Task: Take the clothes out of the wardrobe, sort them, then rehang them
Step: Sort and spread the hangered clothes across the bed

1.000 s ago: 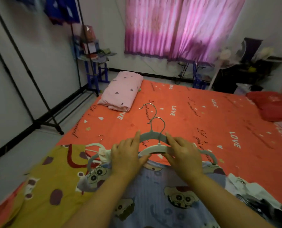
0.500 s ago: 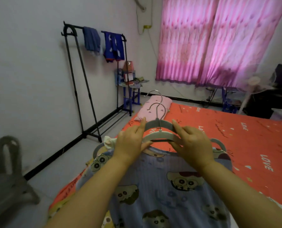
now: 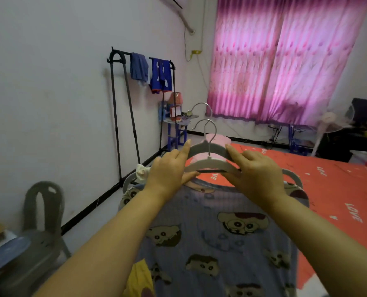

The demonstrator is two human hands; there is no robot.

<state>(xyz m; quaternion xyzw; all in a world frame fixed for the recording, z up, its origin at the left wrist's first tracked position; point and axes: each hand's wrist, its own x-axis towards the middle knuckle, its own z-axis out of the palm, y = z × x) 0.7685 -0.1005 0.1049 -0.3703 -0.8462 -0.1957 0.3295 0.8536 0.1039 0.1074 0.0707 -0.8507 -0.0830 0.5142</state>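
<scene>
Grey hangers (image 3: 208, 165) well apart from rack (image 3: 114, 103)

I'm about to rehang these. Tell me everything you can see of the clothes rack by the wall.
The rack is a black, metal-looking frame of thin tubes, standing upright on the floor against the white wall. Its near end arches over at the top, and slanted legs run down to a low base bar. A grey-blue garment and a bright blue garment hang draped over its top rail.
</scene>
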